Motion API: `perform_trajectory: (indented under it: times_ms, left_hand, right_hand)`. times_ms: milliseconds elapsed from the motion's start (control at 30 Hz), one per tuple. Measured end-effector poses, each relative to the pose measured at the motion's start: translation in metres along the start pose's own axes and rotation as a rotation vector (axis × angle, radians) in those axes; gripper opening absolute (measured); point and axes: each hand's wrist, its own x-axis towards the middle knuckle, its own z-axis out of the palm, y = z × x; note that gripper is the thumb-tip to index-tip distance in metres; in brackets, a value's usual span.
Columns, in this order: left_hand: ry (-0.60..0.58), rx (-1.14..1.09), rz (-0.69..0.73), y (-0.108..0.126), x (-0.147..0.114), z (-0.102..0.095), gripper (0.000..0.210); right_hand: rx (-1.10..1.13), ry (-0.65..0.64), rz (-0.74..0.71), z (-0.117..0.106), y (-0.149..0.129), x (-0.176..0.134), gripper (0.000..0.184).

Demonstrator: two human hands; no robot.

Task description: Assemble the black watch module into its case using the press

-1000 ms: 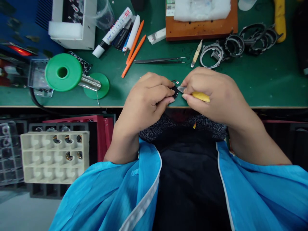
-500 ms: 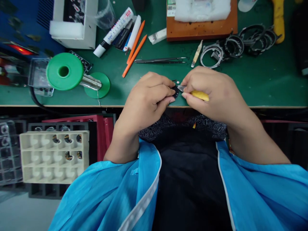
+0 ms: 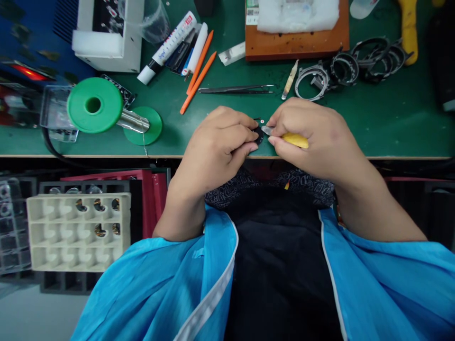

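Near the front edge of the green bench, my left hand [image 3: 223, 142] is closed on a small dark round part [image 3: 260, 135], mostly hidden under the fingers. My right hand [image 3: 311, 135] grips a knife with a yellow handle [image 3: 295, 139], its short metal blade [image 3: 266, 129] pointing left and touching or almost touching the dark part. A tiny white piece with a red dot [image 3: 262, 121] lies just beyond the blade. Black tweezers [image 3: 236, 89] rest on the bench beyond both hands.
A solder spool [image 3: 135, 120] stands at left. Orange sticks [image 3: 199, 83] and a marker [image 3: 167, 47] lie behind my left hand. Ring-shaped frames [image 3: 313, 83] and a brown block [image 3: 298, 47] are at the back right. A cream tray [image 3: 78, 241] with small parts sits lower left.
Both hands keep nearly the same place and hold. The whole view has shifted very slightly; no object has visibly been moved.
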Motion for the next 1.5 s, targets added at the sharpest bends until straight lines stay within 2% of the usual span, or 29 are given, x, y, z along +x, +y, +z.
perform_trajectory:
  times_ms: [433, 633, 933, 1067, 1200, 1500]
  left_hand:
    - [0.029, -0.011, 0.000, -0.0004, -0.0016, 0.0016, 0.004]
    - [-0.020, 0.021, -0.024, -0.0004, -0.0033, 0.0005, 0.009]
    - [0.007, -0.023, -0.035, -0.0005, -0.0025, 0.0011, 0.006]
    - [-0.017, -0.009, -0.037, -0.0008, -0.0031, 0.0005, 0.008]
    - [0.012, -0.009, -0.017, 0.0004, -0.0019, 0.0009, 0.005]
    - [0.010, -0.008, -0.023, -0.0001, -0.0026, 0.0030, 0.004]
  right_hand:
    - [-0.010, -0.003, 0.024, -0.0008, -0.0020, 0.0001, 0.022]
    - [-0.031, 0.008, 0.011, -0.0003, -0.0014, 0.0000, 0.019]
    - [0.017, -0.050, 0.050, -0.0037, -0.0047, 0.0011, 0.022]
    - [-0.014, -0.050, 0.040, -0.0053, -0.0031, 0.0031, 0.023]
    - [-0.004, -0.072, -0.015, -0.0064, -0.0010, 0.0042, 0.022]
    - [-0.001, -0.051, -0.003, -0.0061, 0.0012, 0.0040, 0.019]
